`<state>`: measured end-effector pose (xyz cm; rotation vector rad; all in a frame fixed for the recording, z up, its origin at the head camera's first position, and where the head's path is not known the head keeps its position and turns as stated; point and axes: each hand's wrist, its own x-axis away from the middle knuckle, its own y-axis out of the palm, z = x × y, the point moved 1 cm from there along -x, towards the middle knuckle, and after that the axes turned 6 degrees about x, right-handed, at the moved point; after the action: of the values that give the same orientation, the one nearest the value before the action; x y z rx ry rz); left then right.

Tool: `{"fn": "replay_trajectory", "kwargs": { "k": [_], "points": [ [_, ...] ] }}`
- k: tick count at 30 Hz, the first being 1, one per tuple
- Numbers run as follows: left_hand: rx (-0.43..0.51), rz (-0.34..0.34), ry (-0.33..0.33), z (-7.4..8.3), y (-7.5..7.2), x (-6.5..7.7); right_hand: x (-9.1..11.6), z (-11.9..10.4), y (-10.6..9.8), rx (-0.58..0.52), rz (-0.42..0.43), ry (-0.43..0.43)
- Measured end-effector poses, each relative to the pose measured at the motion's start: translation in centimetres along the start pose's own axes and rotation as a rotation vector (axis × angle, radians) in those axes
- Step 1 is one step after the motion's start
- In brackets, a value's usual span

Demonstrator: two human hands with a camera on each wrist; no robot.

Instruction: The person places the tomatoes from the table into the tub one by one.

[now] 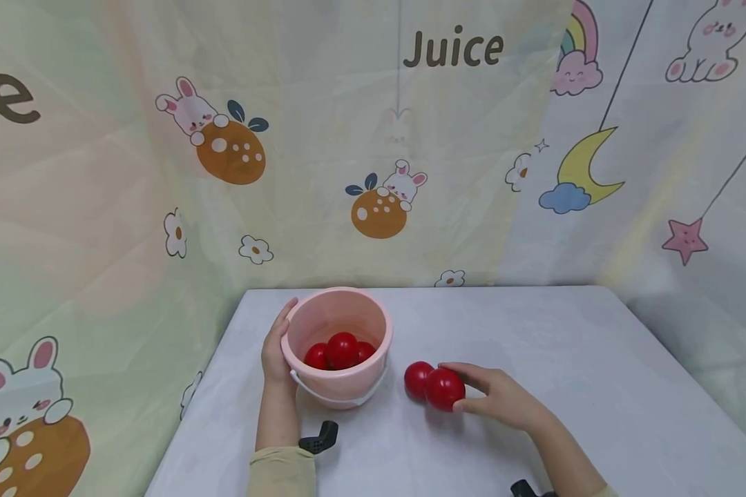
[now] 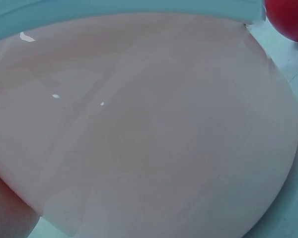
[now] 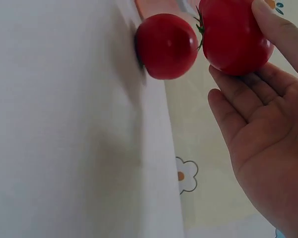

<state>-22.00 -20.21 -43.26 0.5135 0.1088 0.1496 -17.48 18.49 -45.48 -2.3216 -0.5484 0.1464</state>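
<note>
Partly hidden, tomatoes [image 1: 342, 350] overlap inside pink bucket [image 1: 348, 388]; right hand [image 1: 502, 398] pinches another tomato [image 1: 445, 390].

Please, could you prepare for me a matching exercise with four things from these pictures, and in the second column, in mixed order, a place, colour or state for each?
Column one
1. left hand
2. right hand
3. bucket
4. handle

Column two
A. white, hanging across the front of the pink wall
B. holds one red tomato between thumb and fingers
C. pink, with red tomatoes inside
D. touches the outside of the pink wall, with no tomato in it

Right pairs: 1-D, 2-B, 3-C, 4-A
</note>
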Motion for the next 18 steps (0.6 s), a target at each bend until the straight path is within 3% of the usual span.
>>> {"fn": "replay_trajectory", "kwargs": {
  "k": [10, 18],
  "points": [
    [-0.012, 0.019, -0.004, -0.6, -0.2, -0.4, -1.0, -0.9, -1.9, -0.037, 0.029, -0.030],
    [-0.004, 0.012, -0.006, 0.1, 0.1, 0.0, -2.1, -1.9, -3.9, 0.008, 0.046, -0.047]
  ]
}}
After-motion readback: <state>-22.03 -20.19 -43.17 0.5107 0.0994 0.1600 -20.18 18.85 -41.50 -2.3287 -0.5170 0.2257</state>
